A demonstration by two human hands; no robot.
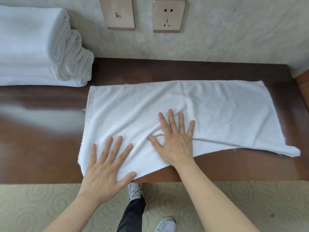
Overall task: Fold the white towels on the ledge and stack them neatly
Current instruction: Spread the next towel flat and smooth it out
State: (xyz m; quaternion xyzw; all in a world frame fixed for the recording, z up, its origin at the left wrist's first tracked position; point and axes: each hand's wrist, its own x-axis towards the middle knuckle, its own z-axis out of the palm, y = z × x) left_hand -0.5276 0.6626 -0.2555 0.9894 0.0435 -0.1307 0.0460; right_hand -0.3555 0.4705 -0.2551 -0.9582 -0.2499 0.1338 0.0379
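Progress: a stack of folded towels (33,46) already sits on the ledge (41,131), left of and behind the spread towel (192,114); this one looks partly folded, so judged from here further folds and stacking remain.
Towel place: flat on the ledge, below the wall socket (168,15), its near left corner at the ledge's front edge.
Long axis: runs left to right along the ledge, the right end skewed toward the front.
Left hand (105,168): fingers spread, flat on the towel's near left corner, gripping nothing.
Right hand (175,139): fingers spread, palm pressing the towel's middle amid creases.
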